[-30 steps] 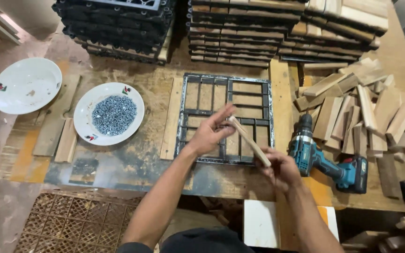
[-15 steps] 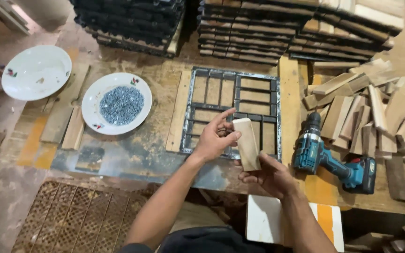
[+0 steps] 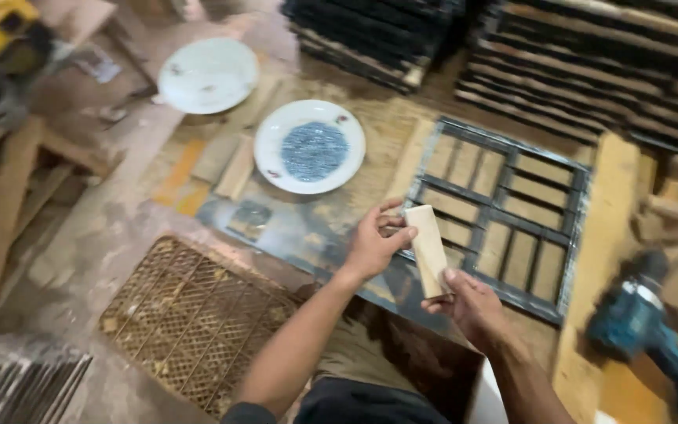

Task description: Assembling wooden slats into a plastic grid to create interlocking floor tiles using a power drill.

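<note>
We see no packages or signs; the one label-like thing is a small dark tag [image 3: 249,214] lying flat on the table near the front edge. The table [image 3: 370,169] is worn wood, stained and patched with yellow paint. On it sits a white plate [image 3: 310,146] heaped with small grey screws, and just beyond it, to the left, a second white plate [image 3: 207,75]. To the right lies a black metal grid frame [image 3: 504,212] with wooden slats showing through its openings. A teal cordless drill [image 3: 645,330] rests at the far right, blurred. Dark stacked frames [image 3: 386,31] line the back edge. Below the table, on the floor, we see a woven lattice panel [image 3: 190,322].

Our left hand [image 3: 374,243] closes its fingers and thumb on the upper end of a small pale wooden block [image 3: 427,250]. Our right hand [image 3: 472,302] grips the block's lower end. The block is held tilted, just above the near left corner of the grid frame.
</note>
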